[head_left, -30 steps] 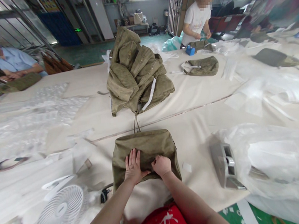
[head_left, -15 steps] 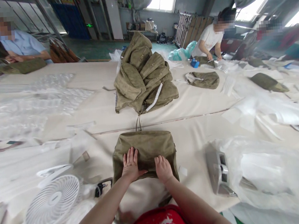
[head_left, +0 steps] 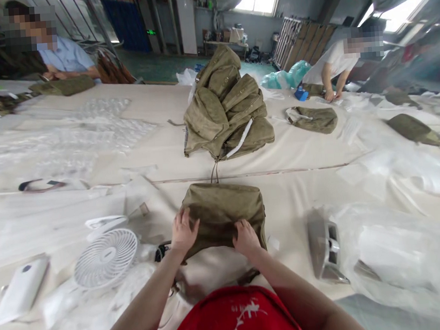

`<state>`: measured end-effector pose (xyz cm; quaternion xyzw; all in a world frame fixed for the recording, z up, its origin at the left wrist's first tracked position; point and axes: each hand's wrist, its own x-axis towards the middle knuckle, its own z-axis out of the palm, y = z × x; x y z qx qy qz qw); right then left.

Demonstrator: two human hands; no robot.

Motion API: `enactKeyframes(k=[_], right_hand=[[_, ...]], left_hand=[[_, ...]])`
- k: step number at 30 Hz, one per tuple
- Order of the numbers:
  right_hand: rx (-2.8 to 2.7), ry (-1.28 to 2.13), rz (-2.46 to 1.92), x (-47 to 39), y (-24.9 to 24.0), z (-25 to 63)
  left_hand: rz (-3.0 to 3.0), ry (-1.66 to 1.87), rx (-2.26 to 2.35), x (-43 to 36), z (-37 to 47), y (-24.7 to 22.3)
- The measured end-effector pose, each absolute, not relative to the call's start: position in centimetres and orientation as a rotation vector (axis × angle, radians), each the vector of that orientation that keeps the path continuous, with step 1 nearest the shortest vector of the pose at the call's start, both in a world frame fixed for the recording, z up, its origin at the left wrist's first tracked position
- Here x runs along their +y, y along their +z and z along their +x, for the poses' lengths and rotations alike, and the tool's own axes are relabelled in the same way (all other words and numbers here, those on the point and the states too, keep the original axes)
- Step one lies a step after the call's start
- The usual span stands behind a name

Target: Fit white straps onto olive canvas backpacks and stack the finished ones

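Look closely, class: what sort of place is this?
Probably a bag workshop: a heap of olive bags, clear plastic wrapping on a long table, and a co-worker leaning at its far side.

Pale table (head_left: pixel 305 154), crossed by a seam (head_left: pixel 299 170). On the near side lies an olive bag (head_left: pixel 224 197); to its left, a white fan (head_left: pixel 106 258) among clear plastic (head_left: pixel 134 286); to its right, a grey device (head_left: pixel 323 245) beside a plastic sheet (head_left: pixel 392 253). Beyond the seam: a heap of olive bags (head_left: pixel 227 109) at centre, bubble wrap (head_left: pixel 107 125) to the left, and a small pouch (head_left: pixel 318 120) to the right.
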<state>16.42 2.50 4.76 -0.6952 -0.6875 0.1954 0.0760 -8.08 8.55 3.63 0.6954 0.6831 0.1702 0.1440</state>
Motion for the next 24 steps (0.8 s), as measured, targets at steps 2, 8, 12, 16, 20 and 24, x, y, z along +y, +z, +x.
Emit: enactKeyframes(k=[2,8,12,16,20,24], right_hand=[[-1.934,0.508,-2.06,0.9,4.2,18.3],[-1.626,0.295,-2.164,-3.2,1.6,23.2],[-1.543,0.279,-2.21,-4.6,0.7,25.3],[-1.474,0.291,-2.401,-5.0,0.6,27.5],[-1.553,0.404,-2.498,-5.0,0.8,28.4],[-1.618,0.475,-2.491,-4.6,1.3,28.4]], left_hand=[[1.723,0.314,2.069,9.1,-10.6,4.4],[1.599,-0.007,1.915,8.9,-13.4,4.0],[1.633,-0.085,1.873,8.8,-12.9,3.4],[1.648,-0.11,1.912,8.9,-12.7,3.3],[1.663,-0.136,1.963,9.1,-12.0,3.1],[1.687,-0.099,2.034,10.1,-10.8,2.2]])
